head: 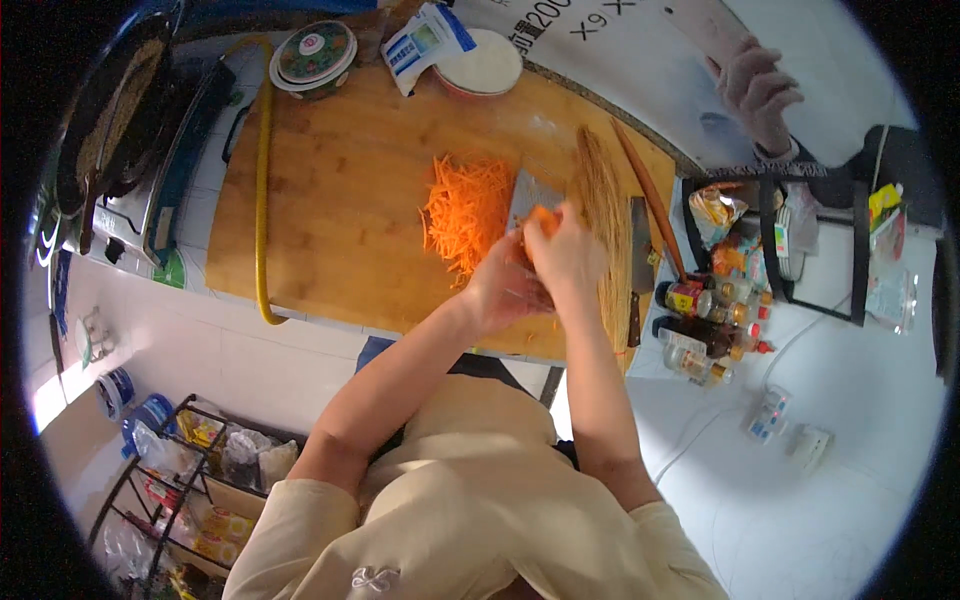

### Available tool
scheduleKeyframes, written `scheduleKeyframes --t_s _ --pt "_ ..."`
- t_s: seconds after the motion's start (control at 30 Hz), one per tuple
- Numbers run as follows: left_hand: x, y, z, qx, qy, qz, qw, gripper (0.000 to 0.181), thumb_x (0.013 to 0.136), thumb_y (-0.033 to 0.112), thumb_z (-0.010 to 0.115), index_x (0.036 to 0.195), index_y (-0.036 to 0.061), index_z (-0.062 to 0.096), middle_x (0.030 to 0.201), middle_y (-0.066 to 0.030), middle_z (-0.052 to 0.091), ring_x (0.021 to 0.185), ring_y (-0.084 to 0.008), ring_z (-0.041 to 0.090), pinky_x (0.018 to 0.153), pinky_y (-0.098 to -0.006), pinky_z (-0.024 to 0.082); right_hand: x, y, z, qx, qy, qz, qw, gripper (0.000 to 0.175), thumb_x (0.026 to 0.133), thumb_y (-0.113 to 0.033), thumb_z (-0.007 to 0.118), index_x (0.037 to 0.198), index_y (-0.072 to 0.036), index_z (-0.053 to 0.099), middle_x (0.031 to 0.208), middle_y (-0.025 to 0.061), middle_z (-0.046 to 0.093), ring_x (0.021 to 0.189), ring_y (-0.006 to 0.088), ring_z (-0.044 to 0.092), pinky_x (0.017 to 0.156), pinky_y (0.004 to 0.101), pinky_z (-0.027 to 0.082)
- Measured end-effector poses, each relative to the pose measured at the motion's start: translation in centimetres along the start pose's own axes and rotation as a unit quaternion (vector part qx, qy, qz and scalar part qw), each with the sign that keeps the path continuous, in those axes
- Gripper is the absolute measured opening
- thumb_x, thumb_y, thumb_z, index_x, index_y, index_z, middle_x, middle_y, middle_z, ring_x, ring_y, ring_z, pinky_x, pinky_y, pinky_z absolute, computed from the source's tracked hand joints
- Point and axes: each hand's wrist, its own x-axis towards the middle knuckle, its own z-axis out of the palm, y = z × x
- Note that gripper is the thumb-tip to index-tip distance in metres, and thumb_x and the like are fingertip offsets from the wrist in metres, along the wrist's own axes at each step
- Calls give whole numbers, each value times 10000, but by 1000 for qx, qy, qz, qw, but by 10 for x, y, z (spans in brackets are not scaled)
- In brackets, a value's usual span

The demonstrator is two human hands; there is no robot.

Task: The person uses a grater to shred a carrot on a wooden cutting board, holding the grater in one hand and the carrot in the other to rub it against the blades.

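Observation:
A heap of shredded carrot (466, 212) lies on the large wooden board (337, 187). Just right of it is a metal grater (534, 193), tilted, its lower end hidden by the hands. My left hand (506, 289) is curled around the grater's lower end, though the grip itself is partly covered. My right hand (568, 251) holds a piece of carrot (546, 222) against the grater. The two hands overlap near the heap's lower right edge.
Right of the hands lie a bundle of dry straw-like stalks (604, 225), a cleaver (642, 247) and a wooden rolling pin (651, 195). Several bottles (697, 341) lie beyond. A yellow hose (262, 180) crosses the board's left side. Lidded bowl (313, 58) and stove (150, 195) stand farther left.

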Motion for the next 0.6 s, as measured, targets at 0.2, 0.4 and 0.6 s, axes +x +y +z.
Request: scheduleKeyframes --t_s 0.2,0.4,0.6 --pt "10 21 -8 -26 -56 -7 998 856 867 653 292 1287 -90 364 1285 -300 425 1196 -411 424 1033 -518 293 10 -13 -1 0 29 -53 998 479 761 -441 545 1053 -62 546 827 184 663 782 348 648 684 453 491" --pt "5 10 -5 -26 4 15 1000 680 906 582 299 1295 33 399 1246 -266 482 1153 -421 463 992 -545 338 10 -17 6 -10 2 -15 1000 482 756 -450 556 1060 -76 548 833 173 667 812 343 647 694 457 494" --pt "14 43 -19 9 -82 3 997 678 912 580 277 1302 41 408 1229 -232 511 1133 -409 485 993 -542 338 33 -33 0 21 -1 -11 1000 523 773 -461 505 1150 -100 536 888 188 663 877 345 636 783 444 469"
